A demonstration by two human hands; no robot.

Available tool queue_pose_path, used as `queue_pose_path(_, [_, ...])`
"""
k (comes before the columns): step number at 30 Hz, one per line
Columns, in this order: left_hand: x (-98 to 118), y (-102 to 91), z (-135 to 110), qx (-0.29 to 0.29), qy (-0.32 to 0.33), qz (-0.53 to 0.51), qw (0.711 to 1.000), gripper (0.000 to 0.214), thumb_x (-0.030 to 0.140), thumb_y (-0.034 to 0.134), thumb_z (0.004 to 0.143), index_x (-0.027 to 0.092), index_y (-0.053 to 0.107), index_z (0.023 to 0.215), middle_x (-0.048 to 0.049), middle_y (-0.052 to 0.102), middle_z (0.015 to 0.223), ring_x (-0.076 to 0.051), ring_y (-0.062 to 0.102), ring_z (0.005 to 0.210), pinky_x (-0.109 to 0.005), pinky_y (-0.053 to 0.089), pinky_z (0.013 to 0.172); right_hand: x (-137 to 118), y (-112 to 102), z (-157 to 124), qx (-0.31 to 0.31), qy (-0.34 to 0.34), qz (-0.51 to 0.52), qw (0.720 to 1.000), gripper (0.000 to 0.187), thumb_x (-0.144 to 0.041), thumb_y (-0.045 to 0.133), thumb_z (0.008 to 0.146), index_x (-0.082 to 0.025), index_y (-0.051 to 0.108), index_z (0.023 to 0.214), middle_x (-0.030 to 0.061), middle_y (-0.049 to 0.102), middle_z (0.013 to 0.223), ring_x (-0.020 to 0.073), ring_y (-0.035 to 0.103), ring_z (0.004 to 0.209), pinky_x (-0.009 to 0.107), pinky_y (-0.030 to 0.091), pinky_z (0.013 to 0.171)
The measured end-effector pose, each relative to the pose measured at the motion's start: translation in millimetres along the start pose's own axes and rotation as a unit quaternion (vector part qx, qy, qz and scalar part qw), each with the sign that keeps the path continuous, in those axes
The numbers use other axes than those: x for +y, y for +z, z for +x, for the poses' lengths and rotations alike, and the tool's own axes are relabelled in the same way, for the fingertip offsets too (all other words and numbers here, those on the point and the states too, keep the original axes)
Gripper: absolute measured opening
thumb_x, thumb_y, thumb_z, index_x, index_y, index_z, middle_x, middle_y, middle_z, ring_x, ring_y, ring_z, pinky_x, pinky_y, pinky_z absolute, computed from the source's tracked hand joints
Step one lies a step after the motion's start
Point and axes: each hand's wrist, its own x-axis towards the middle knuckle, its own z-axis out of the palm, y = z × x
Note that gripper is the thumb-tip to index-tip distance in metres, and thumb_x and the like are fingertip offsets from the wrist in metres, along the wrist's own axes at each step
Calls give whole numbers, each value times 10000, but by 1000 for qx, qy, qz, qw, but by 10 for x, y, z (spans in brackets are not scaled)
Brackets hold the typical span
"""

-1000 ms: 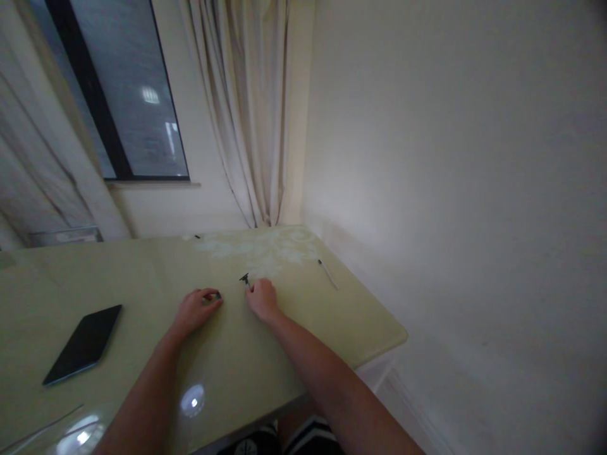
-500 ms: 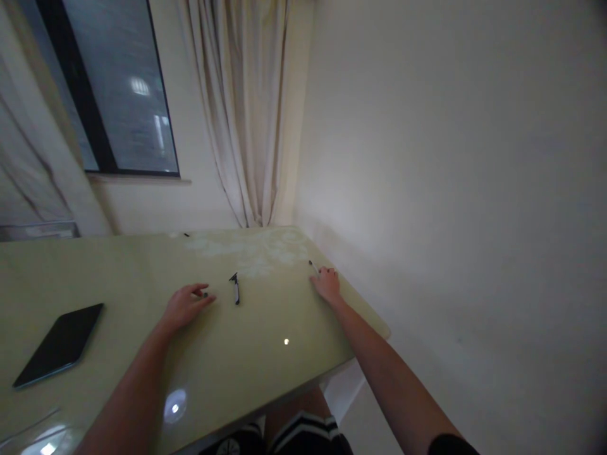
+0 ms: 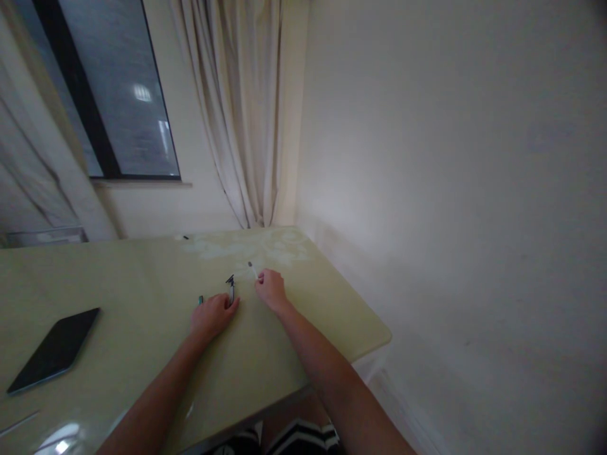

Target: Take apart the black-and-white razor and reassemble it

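My left hand (image 3: 212,314) rests on the pale green table (image 3: 142,278) with its fingers closed on the lower end of a small black and white pen part (image 3: 231,287). A tiny green piece (image 3: 200,299) lies just left of that hand. My right hand (image 3: 270,289) sits a little to the right, pinching a thin white stick (image 3: 253,270) that points up and away from me. The two hands are close together near the table's middle.
A dark phone or tablet (image 3: 52,349) lies flat at the table's left. A window (image 3: 114,95) and a curtain (image 3: 237,114) stand behind the table; a bare wall (image 3: 427,189) runs along its right edge. A small dark speck (image 3: 186,237) lies near the far edge.
My right hand went to the table's right edge, picked up the thin white stick and brought it back to the middle. My left hand shifted right onto the black and white part.
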Motion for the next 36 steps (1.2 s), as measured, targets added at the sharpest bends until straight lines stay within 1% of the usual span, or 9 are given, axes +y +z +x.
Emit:
queue_pose_path(5, [-56, 6, 15, 2, -5, -18, 1000, 467, 560, 404, 952, 232, 612, 694, -106, 748, 823, -275, 695, 758, -310, 415, 622, -58, 245, -200, -5, -2, -22, 1000, 170, -198, 632, 905, -176, 734, 1039, 124, 741, 1051, 234, 688, 942, 299, 477, 806])
queue_pose_path(12, [-71, -32, -60, 112, -2, -76, 991, 458, 490, 388, 966, 225, 572, 642, -56, 657, 679, -206, 605, 642, -298, 366, 608, 65, 80, -275, 30, -5, 94, 995, 221, -358, 592, 989, -175, 707, 945, 75, 720, 920, 183, 635, 839, 262, 441, 778])
queue_pose_path(16, [-66, 8, -132, 160, 148, -73, 973, 418, 449, 390, 978, 230, 553, 661, -66, 639, 716, -200, 594, 701, -300, 420, 702, -16, 84, -315, -5, -93, 236, 967, 429, -479, 452, 1042, -184, 686, 838, 14, 663, 778, 151, 584, 731, 233, 417, 699])
queue_pose_path(19, [-37, 37, -160, 108, 260, -58, 958, 392, 450, 425, 973, 231, 575, 685, -85, 655, 770, -217, 609, 780, -315, 449, 789, -50, 108, -328, -35, -110, 326, 938, 437, -506, 473, 1014, -175, 684, 821, -16, 609, 686, 136, 554, 651, 217, 398, 625])
queue_pose_path(21, [-30, 46, -165, 67, 279, -68, 956, 407, 467, 408, 978, 232, 573, 690, -79, 644, 763, -218, 608, 777, -319, 457, 790, -33, 94, -303, 11, -85, 338, 937, 446, -503, 460, 1008, -179, 660, 777, -24, 566, 641, 133, 529, 622, 219, 383, 610])
queue_pose_path(24, [-53, 38, -154, 65, 204, -117, 970, 473, 520, 359, 989, 230, 544, 664, -39, 582, 675, -197, 571, 675, -310, 456, 721, 37, 28, -248, 78, -48, 336, 937, 475, -505, 405, 1014, -197, 582, 700, -23, 519, 617, 138, 509, 622, 226, 373, 616])
queue_pose_path(26, [-80, 8, -137, 101, 120, -198, 968, 493, 595, 367, 978, 223, 609, 763, -22, 584, 677, -190, 556, 653, -302, 456, 683, 80, -22, -238, 53, -69, 337, 938, 486, -515, 399, 1014, -205, 538, 666, -22, 506, 615, 140, 504, 622, 228, 370, 620])
queue_pose_path(31, [-157, -121, -102, 114, 71, -458, 879, 722, 739, 411, 921, 185, 619, 1335, -81, 689, 1070, -160, 541, 713, -290, 479, 665, 63, -98, -332, -58, -202, 271, 939, 435, -459, 439, 1039, -200, 590, 725, -21, 561, 678, 135, 531, 664, 225, 367, 668])
queue_pose_path(36, [-164, -127, -102, 56, 59, -570, 817, 679, 683, 698, 800, 176, 721, 1251, -71, 698, 959, -143, 528, 723, -270, 454, 667, -11, -103, -373, -102, -226, 181, 952, 306, -353, 522, 1039, -196, 646, 808, -5, 645, 789, 139, 571, 758, 218, 378, 725])
